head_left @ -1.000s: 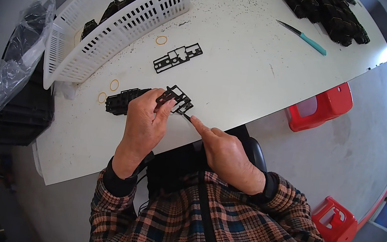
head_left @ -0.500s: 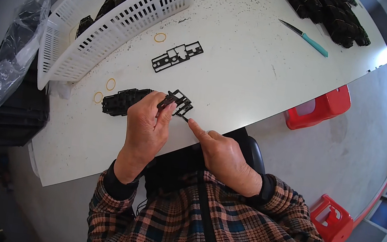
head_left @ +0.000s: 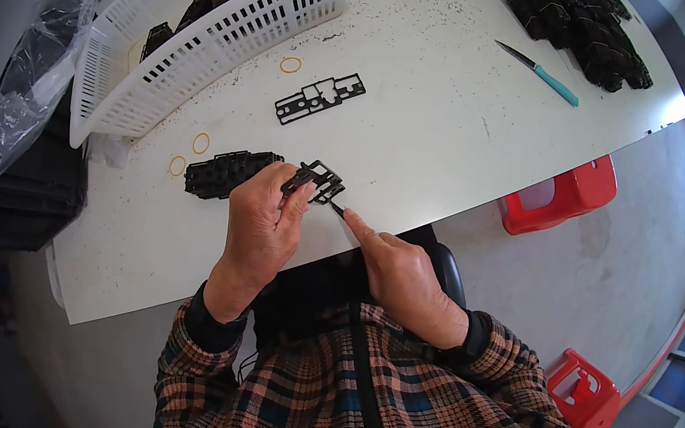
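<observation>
My left hand (head_left: pixel 261 218) is closed on a black plastic frame (head_left: pixel 325 183) with rectangular openings, held up over the table near its front edge. My right hand (head_left: pixel 408 277) is wrapped round a slim, dark, pointed tool (head_left: pixel 336 207), index finger stretched along it. The tool's tip meets the lower right edge of the frame, and its handle is hidden in the palm. Just left of my left hand lies a stack of black plastic frames (head_left: pixel 221 173). A single flat black frame (head_left: pixel 320 99) rests farther back on the table.
A white slotted basket (head_left: pixel 225 49) with black parts stands at the left. Rubber bands (head_left: pixel 201 142) and dark crumbs lie on the white table (head_left: pixel 423 138). A teal-handled knife (head_left: pixel 556 85) and bundled black parts (head_left: pixel 561 26) lie at the back right. Red stools (head_left: pixel 569 193) stand beyond the table.
The view has shifted slightly. My right index finger sits a little farther from the frame, with more of the tool showing between them. Both grips stay the same.
</observation>
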Available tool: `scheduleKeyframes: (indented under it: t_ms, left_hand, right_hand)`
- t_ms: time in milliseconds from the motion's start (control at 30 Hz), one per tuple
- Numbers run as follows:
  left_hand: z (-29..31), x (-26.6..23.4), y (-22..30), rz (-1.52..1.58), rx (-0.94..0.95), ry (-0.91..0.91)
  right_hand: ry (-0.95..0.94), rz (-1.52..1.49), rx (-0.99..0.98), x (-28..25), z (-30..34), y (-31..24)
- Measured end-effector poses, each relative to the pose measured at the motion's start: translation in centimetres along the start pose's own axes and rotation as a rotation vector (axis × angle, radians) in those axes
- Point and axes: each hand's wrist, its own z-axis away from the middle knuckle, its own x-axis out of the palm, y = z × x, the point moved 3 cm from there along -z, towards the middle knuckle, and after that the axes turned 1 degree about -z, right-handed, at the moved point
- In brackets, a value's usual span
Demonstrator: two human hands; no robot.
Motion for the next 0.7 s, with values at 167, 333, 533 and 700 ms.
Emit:
scheduleKeyframes:
  t_ms: [167,333,533,700]
  left_hand:
    - [0.2,0.1,-0.4,-0.023,0.036,0.008]
    - [0.3,0.2,-0.3,-0.006,0.039,0.016]
    - [0.5,0.1,-0.4,0.008,0.039,0.024]
    - [0.4,0.2,-0.2,0.008,0.05,0.028]
  right_hand:
    - [-0.065,0.04,0.024,-0.3,-0.2,-1.2]
    - [-0.067,0.072,0.029,0.2,-0.1,-0.6]
    - [-0.08,0.207,-0.006,0.3,-0.1,-0.8]
    - [-0.092,0.291,-0.026,0.2,-0.1,-1.3]
